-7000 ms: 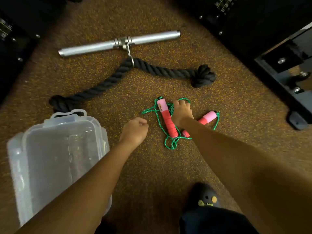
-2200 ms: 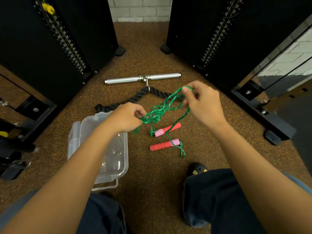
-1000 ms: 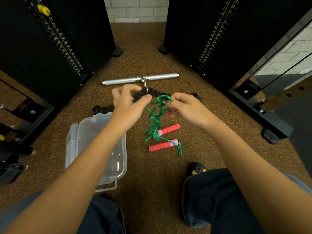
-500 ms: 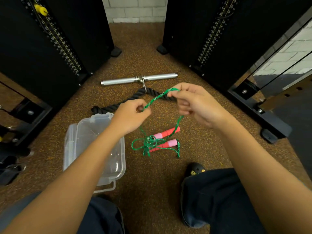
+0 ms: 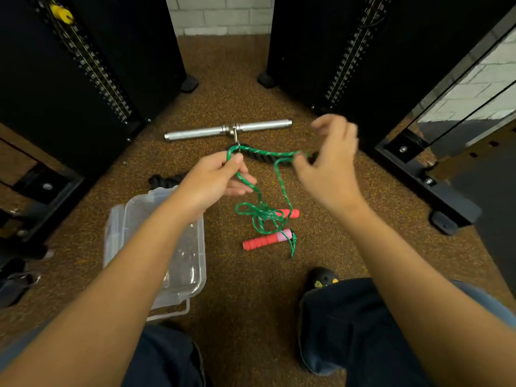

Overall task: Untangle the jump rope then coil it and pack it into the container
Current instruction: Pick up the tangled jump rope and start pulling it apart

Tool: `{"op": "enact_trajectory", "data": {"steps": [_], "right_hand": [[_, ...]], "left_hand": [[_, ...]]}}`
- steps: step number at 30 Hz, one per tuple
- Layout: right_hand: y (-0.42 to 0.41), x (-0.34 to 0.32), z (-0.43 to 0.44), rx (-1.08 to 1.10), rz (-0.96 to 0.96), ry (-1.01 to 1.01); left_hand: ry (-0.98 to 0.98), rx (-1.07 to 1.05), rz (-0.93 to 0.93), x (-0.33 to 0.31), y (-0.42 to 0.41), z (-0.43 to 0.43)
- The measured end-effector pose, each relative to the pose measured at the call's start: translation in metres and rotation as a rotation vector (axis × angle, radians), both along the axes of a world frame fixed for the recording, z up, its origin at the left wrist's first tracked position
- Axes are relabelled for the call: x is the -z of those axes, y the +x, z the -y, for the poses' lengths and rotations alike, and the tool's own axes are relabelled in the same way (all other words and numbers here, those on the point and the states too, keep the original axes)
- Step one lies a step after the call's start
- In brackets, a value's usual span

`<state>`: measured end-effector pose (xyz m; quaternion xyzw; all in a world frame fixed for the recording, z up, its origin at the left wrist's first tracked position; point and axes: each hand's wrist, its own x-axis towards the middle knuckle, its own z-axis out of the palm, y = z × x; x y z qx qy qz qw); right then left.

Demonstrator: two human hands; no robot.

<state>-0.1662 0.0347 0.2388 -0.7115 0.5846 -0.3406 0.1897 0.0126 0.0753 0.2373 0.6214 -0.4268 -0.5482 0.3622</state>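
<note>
The green jump rope stretches taut between my two raised hands. My left hand pinches it at the left end of that span, and my right hand pinches it at the right end with its other fingers spread. Two strands drop from the span to a loose tangle on the floor. The two red and pink handles lie there side by side, the far one partly under the tangle. The clear plastic container stands open on the floor, left of the handles.
A steel bar handle with a thick black rope lies on the brown speckled floor beyond my hands. Black weight machines flank both sides. My knees and a dark shoe fill the bottom of the view.
My hands have moved apart, pulling a longer stretch of rope straight between them. The right hand moved right and opened its upper fingers. More rope has come out of the tangle.
</note>
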Motion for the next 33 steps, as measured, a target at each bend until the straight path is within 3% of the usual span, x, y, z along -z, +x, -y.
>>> {"op": "enact_trajectory", "data": {"steps": [3, 6, 8, 11, 13, 18, 21, 25, 29, 31, 33], "right_hand": [[0.017, 0.009, -0.015, -0.424, -0.013, 0.241], [0.016, 0.019, -0.015, -0.693, -0.294, 0.448], [0.015, 0.021, -0.015, -0.720, -0.327, 0.473], [0.015, 0.017, -0.012, -0.618, -0.077, 0.570], [0.016, 0.009, -0.008, -0.559, 0.175, 0.668], [0.012, -0.018, -0.001, -0.431, 0.810, 0.733], [0.009, -0.025, 0.004, -0.365, 1.030, 0.724], [0.003, -0.028, 0.008, -0.236, 1.220, 0.676], [0.000, -0.023, 0.010, -0.157, 1.287, 0.674], [0.001, -0.018, 0.011, -0.171, 1.150, 0.717], [0.004, -0.010, 0.008, -0.238, 0.854, 0.789]], "left_hand": [[-0.059, -0.092, -0.203, -0.010, 0.001, 0.003], [-0.097, -0.129, -0.425, -0.017, 0.007, 0.004], [-0.116, -0.173, -0.548, -0.021, 0.011, 0.005], [-0.109, -0.168, -0.618, -0.025, 0.012, 0.005], [-0.080, -0.041, -0.481, -0.021, 0.009, 0.003], [0.021, 0.390, 0.092, 0.000, -0.003, -0.008], [0.111, 0.665, 0.389, 0.016, -0.005, -0.013], [0.162, 0.664, 0.596, 0.027, -0.005, -0.013], [0.125, 0.507, 0.569, 0.029, 0.000, -0.009], [0.121, 0.402, 0.381, 0.030, 0.001, -0.007], [0.108, 0.293, 0.235, 0.026, 0.001, -0.004]]}}
